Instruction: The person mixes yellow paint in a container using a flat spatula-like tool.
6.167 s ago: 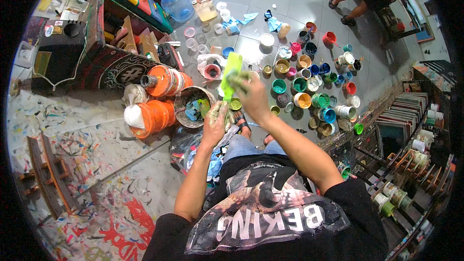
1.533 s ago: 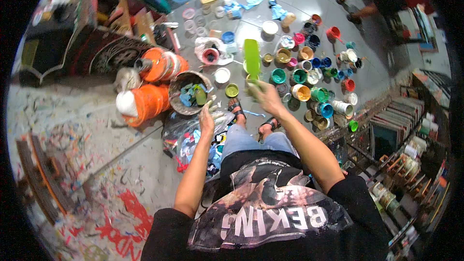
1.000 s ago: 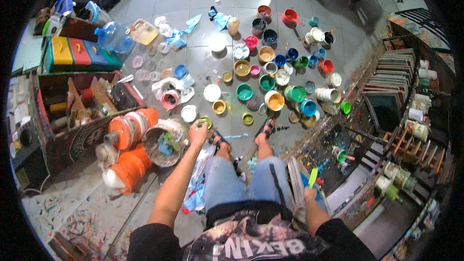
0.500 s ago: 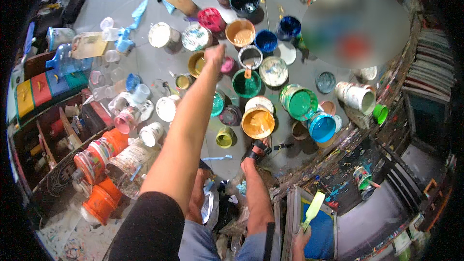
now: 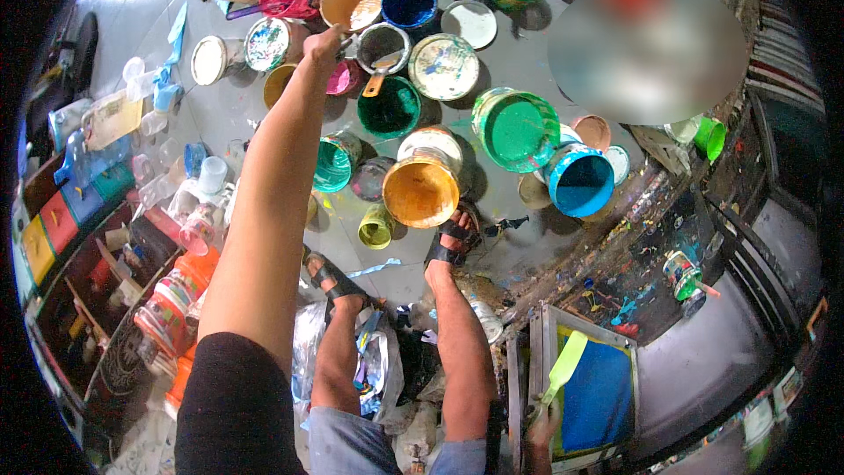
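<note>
At the left, our orange buckets (image 5: 189, 274) stand close together, perhaps to leave the middle floor to the paint pots. Rightward, our left hand (image 5: 322, 44) stretches out at arm's length, its fingertips beside the tan pot (image 5: 350, 2) and the grey pot (image 5: 384, 39); we cannot tell how far the fingers are open or whether they grip anything. The grey pot bears an orange-handled tool (image 5: 374, 84), laid so its handle stays within reach, we judge. Farther right and low, our right hand (image 5: 542, 429) has its fingers closed round the handle of the lime-green scraper (image 5: 564, 366) — held out to the side, probably to keep it clear. Its long axis slants, blade pointing forward and slightly right, over the blue-meshed frame (image 5: 600, 398).
</note>
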